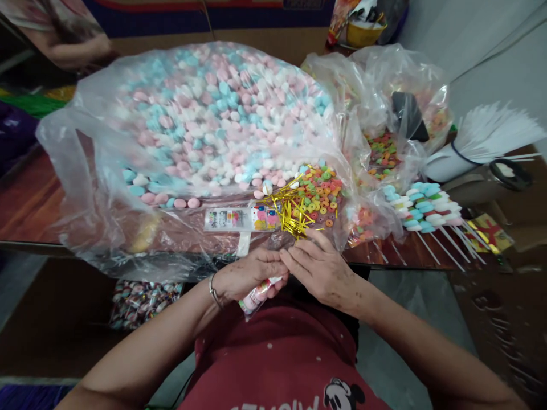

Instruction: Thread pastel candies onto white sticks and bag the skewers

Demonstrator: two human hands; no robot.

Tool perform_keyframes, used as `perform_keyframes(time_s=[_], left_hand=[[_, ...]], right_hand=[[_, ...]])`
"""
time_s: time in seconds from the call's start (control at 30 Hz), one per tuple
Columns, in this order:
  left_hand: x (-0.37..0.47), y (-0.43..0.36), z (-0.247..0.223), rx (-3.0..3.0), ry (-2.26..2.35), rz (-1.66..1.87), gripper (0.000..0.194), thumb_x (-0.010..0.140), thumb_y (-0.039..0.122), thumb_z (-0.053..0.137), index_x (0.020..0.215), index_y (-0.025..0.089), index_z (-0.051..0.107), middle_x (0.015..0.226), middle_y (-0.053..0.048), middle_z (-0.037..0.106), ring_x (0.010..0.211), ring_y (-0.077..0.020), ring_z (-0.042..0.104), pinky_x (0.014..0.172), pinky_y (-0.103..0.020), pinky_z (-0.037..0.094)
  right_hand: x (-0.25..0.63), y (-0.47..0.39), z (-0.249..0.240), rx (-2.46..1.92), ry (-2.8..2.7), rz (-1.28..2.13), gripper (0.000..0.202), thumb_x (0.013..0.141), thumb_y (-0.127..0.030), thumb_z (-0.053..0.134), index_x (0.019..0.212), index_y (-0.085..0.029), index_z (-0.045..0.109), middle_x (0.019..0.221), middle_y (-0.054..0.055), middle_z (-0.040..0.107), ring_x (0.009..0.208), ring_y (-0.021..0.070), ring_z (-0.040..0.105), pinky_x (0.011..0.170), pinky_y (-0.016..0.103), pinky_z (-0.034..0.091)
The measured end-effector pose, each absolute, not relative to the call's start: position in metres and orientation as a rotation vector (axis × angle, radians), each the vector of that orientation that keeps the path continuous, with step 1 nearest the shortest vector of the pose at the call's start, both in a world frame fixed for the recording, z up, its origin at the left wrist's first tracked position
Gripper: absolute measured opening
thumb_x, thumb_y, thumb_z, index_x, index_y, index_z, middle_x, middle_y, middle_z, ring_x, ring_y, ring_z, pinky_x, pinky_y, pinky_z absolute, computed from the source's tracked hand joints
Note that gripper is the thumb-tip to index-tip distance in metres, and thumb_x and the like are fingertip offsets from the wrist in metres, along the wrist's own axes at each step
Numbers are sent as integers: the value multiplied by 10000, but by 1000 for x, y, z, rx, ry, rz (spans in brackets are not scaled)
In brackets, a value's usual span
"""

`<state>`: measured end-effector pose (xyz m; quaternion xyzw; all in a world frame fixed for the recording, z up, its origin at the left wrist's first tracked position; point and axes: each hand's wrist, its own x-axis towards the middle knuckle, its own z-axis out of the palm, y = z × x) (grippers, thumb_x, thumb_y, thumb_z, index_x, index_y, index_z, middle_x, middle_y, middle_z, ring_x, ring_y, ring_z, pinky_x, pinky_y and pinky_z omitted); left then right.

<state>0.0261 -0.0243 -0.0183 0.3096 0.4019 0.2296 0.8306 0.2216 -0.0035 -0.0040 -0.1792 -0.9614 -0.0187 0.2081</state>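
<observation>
Close to my body, my left hand [248,276] is closed around a small clear printed packet of pink and white marshmallows [256,297]. The fingers of my right hand [327,273] are drawn together against my left fingertips at the packet's upper end; what they pinch is hidden. Just beyond both hands lies a loose pile of gold twist ties [294,215]. Flat printed plastic bags [228,219] lie left of the ties, and colourful ring-shaped candies [322,196] are heaped behind them.
A large clear bag of pink, blue and white marshmallows [222,119] covers much of the table [25,210]. Marshmallow skewers [427,208] lie at right, near a container of white sticks [496,136]. Filled packets [143,302] sit in a box below left. Another person's arm [81,51] shows behind.
</observation>
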Motion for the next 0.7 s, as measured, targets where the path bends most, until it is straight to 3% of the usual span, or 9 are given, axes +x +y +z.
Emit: perform_keyframes(time_s=[0.07,0.2,0.3,0.37,0.43,0.53,0.63,0.7], left_hand=[[25,-26,-19,690,817,390,409,672,500,749,673,126,584,568,-7,535,428,-75,460,386,-182,289],[26,-32,-14,1239,980,471,274,835,420,586,767,154,593,650,-17,558,542,-109,487,496,-219,374],[28,-38,-12,1812,1097,724,138,869,255,526,820,171,624,745,-57,606,687,-156,527,672,-286,443],[29,-40,-14,1958,1090,835,151,864,203,514,786,174,639,767,-80,625,719,-171,542,726,-311,453],[29,-41,-16,1873,1149,926,141,853,206,540,769,178,650,738,-71,628,680,-157,542,693,-287,460],[27,-39,-17,1387,1268,970,171,849,301,582,742,177,633,593,-5,567,491,-96,464,479,-202,398],[27,-38,-17,878,1234,928,244,823,396,621,732,171,599,536,25,553,347,-47,352,325,-159,260],[28,-37,-17,721,1181,937,248,787,403,662,743,168,593,553,17,587,320,-39,341,293,-150,239]], right_hand=[[222,-4,-3,-443,-2725,-96,303,951,-108,355,928,-126,656,767,61,622,800,201,494,971,441,379],[219,-7,-6,-547,-2728,-55,315,912,-130,397,674,-179,598,637,35,525,699,187,411,783,377,377],[218,-7,-5,-711,-2676,135,326,895,-153,413,594,-194,531,579,17,492,643,174,377,686,354,338],[221,-1,-2,-752,-2673,284,332,921,-164,403,620,-191,540,598,12,523,643,168,401,669,339,336],[229,11,1,-794,-2620,346,305,961,-186,373,767,-176,608,731,32,616,725,174,475,704,332,364],[245,32,-3,-1009,-2528,183,283,984,-193,351,1036,-147,625,970,89,668,882,206,516,777,344,387],[254,47,-15,-1157,-2690,-56,226,954,-170,433,944,-142,657,874,91,660,835,227,491,733,343,368],[255,50,-23,-1182,-2785,-162,191,926,-148,485,854,-150,662,809,80,637,800,226,475,700,335,348]])
